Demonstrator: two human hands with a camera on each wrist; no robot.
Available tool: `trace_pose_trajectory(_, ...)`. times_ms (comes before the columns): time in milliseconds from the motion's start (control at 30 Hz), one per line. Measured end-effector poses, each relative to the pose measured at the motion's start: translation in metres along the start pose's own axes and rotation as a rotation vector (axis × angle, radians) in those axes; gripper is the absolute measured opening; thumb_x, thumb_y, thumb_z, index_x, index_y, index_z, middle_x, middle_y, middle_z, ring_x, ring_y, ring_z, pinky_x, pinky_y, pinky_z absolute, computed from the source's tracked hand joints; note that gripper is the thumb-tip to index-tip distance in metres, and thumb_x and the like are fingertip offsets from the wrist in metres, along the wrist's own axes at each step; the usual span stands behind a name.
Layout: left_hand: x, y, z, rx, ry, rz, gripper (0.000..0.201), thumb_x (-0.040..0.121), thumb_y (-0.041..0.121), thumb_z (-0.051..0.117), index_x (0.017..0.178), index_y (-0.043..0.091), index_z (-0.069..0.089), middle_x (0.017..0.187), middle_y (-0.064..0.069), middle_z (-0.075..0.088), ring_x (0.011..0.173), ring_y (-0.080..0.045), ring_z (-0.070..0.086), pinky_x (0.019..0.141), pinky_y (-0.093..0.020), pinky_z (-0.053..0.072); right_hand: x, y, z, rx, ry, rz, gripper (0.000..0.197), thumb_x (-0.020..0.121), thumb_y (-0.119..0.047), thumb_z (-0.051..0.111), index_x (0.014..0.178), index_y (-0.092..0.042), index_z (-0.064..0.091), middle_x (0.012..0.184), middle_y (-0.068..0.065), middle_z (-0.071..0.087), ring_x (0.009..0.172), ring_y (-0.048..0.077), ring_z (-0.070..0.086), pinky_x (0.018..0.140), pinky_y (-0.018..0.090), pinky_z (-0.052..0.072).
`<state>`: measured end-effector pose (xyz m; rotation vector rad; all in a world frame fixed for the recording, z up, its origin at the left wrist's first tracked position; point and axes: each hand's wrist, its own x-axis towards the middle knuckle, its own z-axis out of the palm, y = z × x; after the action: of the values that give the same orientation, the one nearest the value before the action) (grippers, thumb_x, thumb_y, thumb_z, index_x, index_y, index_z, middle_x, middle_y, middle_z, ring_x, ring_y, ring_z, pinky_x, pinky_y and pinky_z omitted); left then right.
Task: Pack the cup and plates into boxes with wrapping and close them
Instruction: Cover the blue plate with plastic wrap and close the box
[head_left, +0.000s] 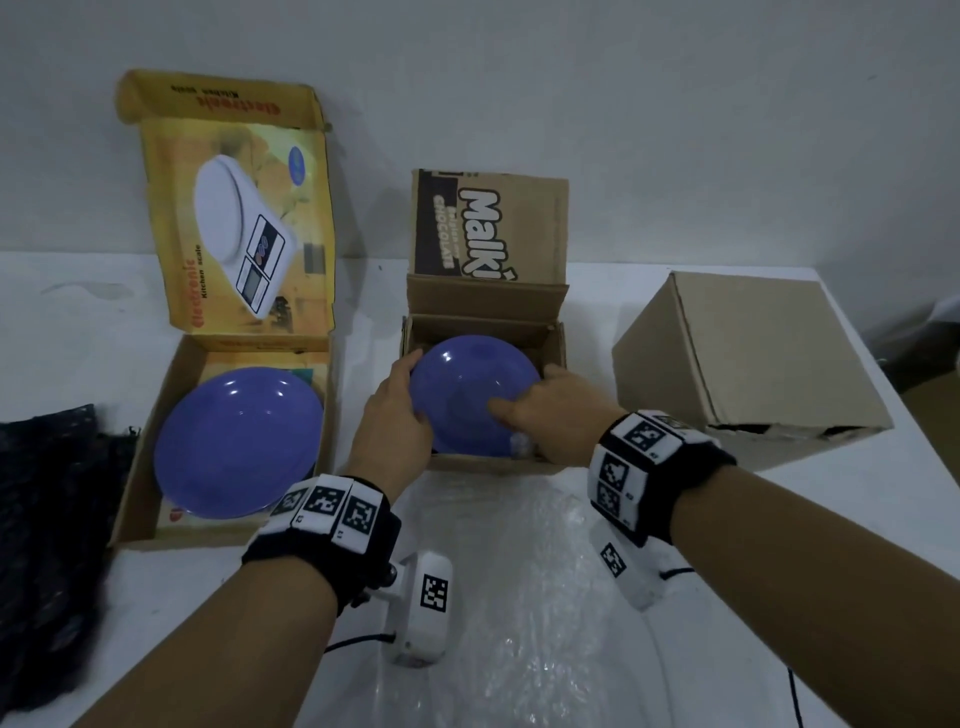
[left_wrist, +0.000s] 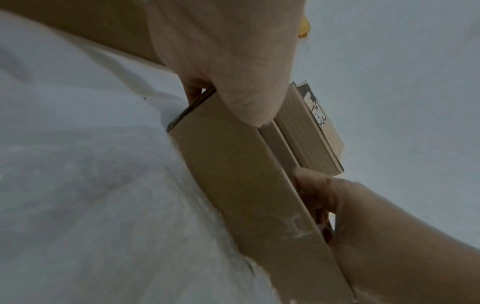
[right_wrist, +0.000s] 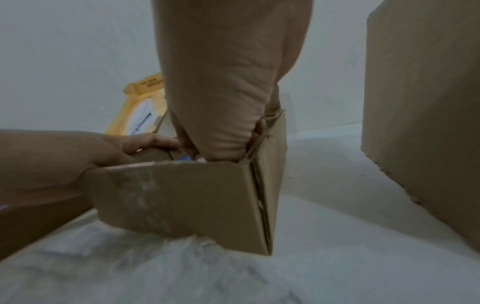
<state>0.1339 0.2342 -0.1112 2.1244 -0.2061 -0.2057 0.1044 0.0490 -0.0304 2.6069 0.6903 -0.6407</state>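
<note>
A purple plate (head_left: 467, 384) sits tilted in the open brown Malkist box (head_left: 488, 462) at the table's middle. My left hand (head_left: 413, 387) grips the plate's left rim. My right hand (head_left: 524, 395) holds its right rim, thumb lying on the plate's face. A second purple plate (head_left: 239, 441) lies flat in the open yellow kitchen-scale box (head_left: 140, 467) on the left. In the wrist views my left hand (left_wrist: 233, 82) and right hand (right_wrist: 228, 123) reach over the brown box's wall (right_wrist: 194, 195), which hides the plate. No cup shows.
A sheet of bubble wrap (head_left: 519, 597) lies on the white table in front of the middle box. A larger plain cardboard box (head_left: 748, 364) stands tilted at the right. Dark mesh cloth (head_left: 47, 519) lies at the left edge. A wall rises behind the boxes.
</note>
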Motion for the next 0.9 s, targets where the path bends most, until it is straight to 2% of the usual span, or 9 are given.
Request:
trace_pose_trajectory(200, 0.002, -0.001, 0.0, 0.009, 0.001, -0.016, 0.061, 0.086, -0.001, 0.046, 0.141, 0.023, 0.032, 0.132, -0.008, 0.052, 0.116, -0.024, 0.052, 0.092, -0.029, 0.041, -0.006, 0.007, 0.008, 0.143, 0.103, 0.046, 0.033, 0.088, -0.023, 0.053, 0.121, -0.022, 0.047, 0.101, 0.005, 0.066, 0.097, 0.026, 0.058, 0.094, 0.034, 0.028)
trace_pose_trajectory(333, 0.003, -0.007, 0.001, 0.029, -0.012, 0.005, 0.059, 0.086, 0.0, 0.046, 0.139, 0.025, 0.034, 0.127, -0.009, 0.055, 0.11, -0.025, 0.055, 0.088, -0.034, 0.045, -0.026, 0.001, 0.014, 0.394, 0.188, 0.121, 0.035, 0.087, -0.021, 0.055, 0.121, -0.027, 0.053, 0.112, 0.002, 0.059, 0.108, 0.024, 0.051, 0.092, 0.034, 0.027)
trace_pose_trajectory(400, 0.005, -0.009, 0.001, 0.054, -0.021, 0.022, 0.058, 0.086, 0.001, 0.047, 0.138, 0.024, 0.034, 0.126, -0.011, 0.056, 0.108, -0.029, 0.056, 0.086, -0.038, 0.048, -0.039, -0.013, 0.018, 0.539, 0.401, 0.138, 0.031, 0.084, -0.017, 0.059, 0.114, -0.023, 0.058, 0.109, 0.004, 0.057, 0.101, 0.027, 0.053, 0.082, 0.035, 0.034)
trace_pose_trajectory(467, 0.007, -0.01, 0.0, 0.074, -0.032, 0.022, 0.058, 0.085, 0.0, 0.047, 0.137, 0.024, 0.034, 0.125, -0.012, 0.056, 0.106, -0.03, 0.056, 0.081, -0.038, 0.047, -0.055, -0.032, 0.022, 0.693, 0.643, 0.144, 0.016, 0.079, -0.016, 0.066, 0.095, -0.017, 0.063, 0.092, 0.004, 0.059, 0.08, 0.024, 0.057, 0.069, 0.031, 0.039)
trace_pose_trajectory(500, 0.007, -0.011, -0.001, 0.076, -0.044, 0.022, 0.059, 0.085, 0.0, 0.047, 0.137, 0.025, 0.034, 0.124, -0.012, 0.056, 0.105, -0.03, 0.056, 0.079, -0.037, 0.046, -0.063, -0.042, 0.027, 0.749, 0.664, 0.143, 0.016, 0.078, -0.021, 0.071, 0.091, -0.018, 0.062, 0.089, 0.002, 0.059, 0.075, 0.019, 0.056, 0.067, 0.03, 0.042)
trace_pose_trajectory(600, 0.007, -0.012, -0.003, 0.061, -0.083, 0.023, 0.058, 0.085, 0.0, 0.047, 0.134, 0.027, 0.035, 0.126, -0.008, 0.054, 0.106, -0.028, 0.055, 0.077, -0.036, 0.047, -0.081, -0.07, 0.049, 0.751, 0.23, 0.139, 0.054, 0.07, -0.051, 0.074, 0.114, -0.029, 0.053, 0.114, -0.006, 0.05, 0.096, 0.012, 0.048, 0.082, 0.03, 0.044)
trace_pose_trajectory(667, 0.007, -0.012, -0.003, 0.055, -0.093, 0.016, 0.056, 0.086, 0.001, 0.047, 0.133, 0.028, 0.035, 0.127, -0.008, 0.052, 0.106, -0.028, 0.055, 0.076, -0.038, 0.049, -0.084, -0.08, 0.065, 0.68, 0.095, 0.15, 0.069, 0.066, -0.057, 0.073, 0.124, -0.032, 0.044, 0.123, -0.006, 0.04, 0.107, 0.015, 0.042, 0.09, 0.032, 0.041)
trace_pose_trajectory(800, 0.007, -0.012, -0.004, 0.059, -0.093, 0.019, 0.055, 0.086, 0.003, 0.049, 0.133, 0.026, 0.035, 0.129, -0.008, 0.052, 0.107, -0.029, 0.055, 0.077, -0.039, 0.048, -0.084, -0.082, 0.073, 0.735, 0.197, 0.178, 0.04, 0.078, -0.046, 0.069, 0.107, -0.024, 0.052, 0.11, -0.002, 0.045, 0.101, 0.019, 0.046, 0.081, 0.034, 0.043)
trace_pose_trajectory(900, 0.006, -0.01, -0.004, 0.051, -0.097, 0.008, 0.054, 0.086, 0.002, 0.048, 0.134, 0.025, 0.036, 0.13, -0.008, 0.051, 0.109, -0.029, 0.054, 0.08, -0.041, 0.049, -0.091, -0.076, 0.067, 0.88, 0.365, 0.195, 0.022, 0.08, -0.034, 0.068, 0.086, -0.022, 0.051, 0.092, -0.006, 0.046, 0.084, 0.011, 0.046, 0.071, 0.032, 0.044)
